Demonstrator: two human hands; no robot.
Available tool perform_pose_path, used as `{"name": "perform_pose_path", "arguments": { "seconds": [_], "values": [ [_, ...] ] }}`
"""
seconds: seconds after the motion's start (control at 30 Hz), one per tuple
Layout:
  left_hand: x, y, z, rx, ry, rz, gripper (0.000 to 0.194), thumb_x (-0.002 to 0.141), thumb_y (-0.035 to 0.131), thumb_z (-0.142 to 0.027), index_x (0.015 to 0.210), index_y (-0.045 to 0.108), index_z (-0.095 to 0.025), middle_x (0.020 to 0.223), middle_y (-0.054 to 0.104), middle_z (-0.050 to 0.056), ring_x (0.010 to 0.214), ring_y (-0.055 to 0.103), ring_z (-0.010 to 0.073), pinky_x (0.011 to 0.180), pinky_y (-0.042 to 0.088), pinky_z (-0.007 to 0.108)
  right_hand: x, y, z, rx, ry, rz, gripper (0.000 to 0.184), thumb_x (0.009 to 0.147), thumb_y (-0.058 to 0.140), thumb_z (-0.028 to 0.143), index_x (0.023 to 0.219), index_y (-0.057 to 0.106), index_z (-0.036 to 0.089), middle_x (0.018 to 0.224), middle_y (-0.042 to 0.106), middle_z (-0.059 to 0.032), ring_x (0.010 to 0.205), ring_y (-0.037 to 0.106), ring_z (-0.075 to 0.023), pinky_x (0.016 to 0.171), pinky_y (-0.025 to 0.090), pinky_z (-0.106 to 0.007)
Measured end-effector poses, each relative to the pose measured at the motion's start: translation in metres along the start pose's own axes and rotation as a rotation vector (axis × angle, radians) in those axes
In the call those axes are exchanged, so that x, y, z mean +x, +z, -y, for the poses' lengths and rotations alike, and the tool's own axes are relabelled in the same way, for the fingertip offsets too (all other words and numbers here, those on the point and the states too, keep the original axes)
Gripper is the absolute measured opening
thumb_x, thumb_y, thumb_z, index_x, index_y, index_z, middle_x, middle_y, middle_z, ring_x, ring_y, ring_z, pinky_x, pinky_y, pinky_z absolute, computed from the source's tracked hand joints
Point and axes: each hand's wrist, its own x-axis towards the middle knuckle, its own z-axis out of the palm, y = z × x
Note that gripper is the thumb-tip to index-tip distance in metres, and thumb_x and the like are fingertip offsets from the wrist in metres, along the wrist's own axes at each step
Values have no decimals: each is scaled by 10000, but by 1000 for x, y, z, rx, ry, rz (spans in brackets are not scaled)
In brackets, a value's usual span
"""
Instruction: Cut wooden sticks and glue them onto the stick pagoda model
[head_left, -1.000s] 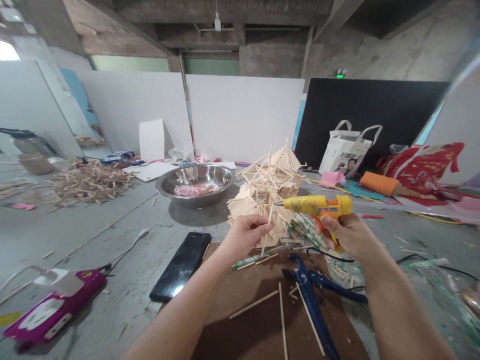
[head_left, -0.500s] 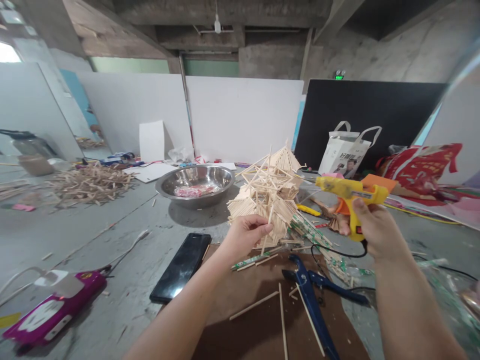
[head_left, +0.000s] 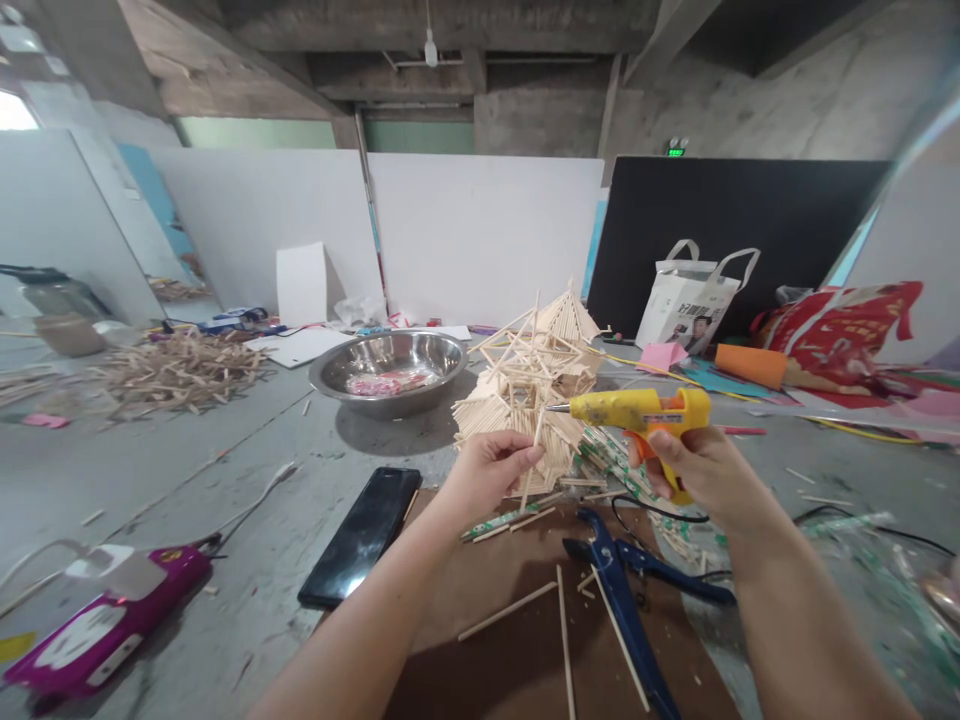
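Between thumb and fingers, my left hand point(head_left: 499, 470) pinches a thin wooden stick point(head_left: 538, 432), tilted nearly upright. Directly behind it stands a model built of wooden sticks point(head_left: 551, 370), with a peaked top and sloping roof-like sides. My right hand point(head_left: 694, 465) grips a yellow hot glue gun point(head_left: 637, 408) with an orange trigger. The gun's metal nozzle points left, close to the upper end of the stick; whether it touches cannot be made out. Below, blue-handled cutters point(head_left: 619, 590) lie on a brown board point(head_left: 502, 660) among several loose sticks.
A black phone point(head_left: 361, 535) lies left of the board. Further off are a steel basin point(head_left: 322, 380) and a pile of sticks point(head_left: 184, 370). A magenta power strip point(head_left: 120, 620) lies at left. A white bag point(head_left: 679, 310) and red bag point(head_left: 840, 325) stand back right.
My right hand has brought the glue gun left and slightly down, so its nozzle is now near the stick. My left hand keeps its pinch on the stick, almost unmoved.
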Motion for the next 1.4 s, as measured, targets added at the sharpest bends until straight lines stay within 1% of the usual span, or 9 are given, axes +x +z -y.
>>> {"name": "perform_pose_path", "arguments": {
  "seconds": [0.13, 0.3, 0.43, 0.87, 1.0, 1.1, 1.2, 1.27, 1.4],
  "values": [
    [0, 0, -1, 5, 10, 11, 276, 636, 545, -399, 664, 567, -125, 436, 378, -55, 385, 332, 34, 375, 263, 163, -1, 0, 1, -12, 12, 4, 347, 696, 469, 475, 586, 534, 152, 443, 473, 17, 322, 369, -54, 331, 306, -203],
    [-1, -1, -1, 9, 18, 0, 273, 640, 543, -398, 678, 571, -129, 451, 384, -52, 390, 335, 34, 374, 256, 162, -2, 1, 1, -34, 20, 10, 331, 706, 462, 464, 613, 526, 153, 411, 433, 36, 317, 352, -55, 335, 272, -205],
    [0, -1, 0, 14, 13, 4, 274, 642, 541, -400, 685, 570, -132, 448, 378, -55, 390, 336, 35, 376, 259, 164, -1, 1, 0, -24, 4, -9, 334, 689, 475, 478, 623, 518, 153, 485, 482, 17, 323, 365, -50, 324, 251, -201],
    [0, -1, 1, 29, 28, 13, 267, 652, 533, -386, 691, 575, -125, 437, 369, -57, 384, 322, 32, 373, 249, 166, 0, -3, -5, -63, 17, -13, 341, 696, 469, 471, 597, 525, 149, 464, 494, 15, 317, 374, -48, 326, 286, -197],
    [-1, -1, -1, 50, 45, 30, 257, 650, 538, -376, 680, 577, -124, 448, 384, -53, 391, 326, 31, 382, 253, 169, 1, -1, -6, -70, 4, -32, 335, 697, 473, 463, 605, 521, 145, 506, 523, 3, 322, 380, -44, 321, 293, -190],
    [-2, -1, -3, 68, 52, 44, 255, 644, 544, -376, 669, 574, -125, 462, 398, -49, 399, 343, 36, 388, 260, 173, 3, 0, -2, -43, -10, -94, 341, 678, 484, 483, 640, 525, 146, 529, 539, -3, 329, 394, -53, 324, 318, -196],
    [-3, -1, -5, 57, 52, 52, 248, 640, 549, -372, 665, 572, -126, 482, 411, -46, 404, 353, 36, 392, 268, 175, 7, -9, 0, -24, -25, -246, 363, 666, 482, 507, 684, 543, 150, 450, 509, 16, 344, 427, -76, 345, 355, -203],
    [-4, 0, -7, 46, 40, 62, 241, 637, 552, -368, 650, 566, -127, 472, 408, -49, 402, 355, 36, 393, 272, 175, 12, -23, -5, 1, -9, -396, 383, 663, 474, 523, 711, 547, 150, 408, 496, 20, 351, 452, -91, 355, 373, -205],
    [-5, 1, -11, 4, -31, 69, 233, 619, 570, -361, 618, 542, -129, 413, 380, -65, 369, 345, 36, 375, 271, 174, 23, -64, -42, 45, 203, -648, 409, 641, 478, 545, 737, 528, 151, 383, 503, 12, 330, 470, -113, 319, 373, -212]
  ]
}}
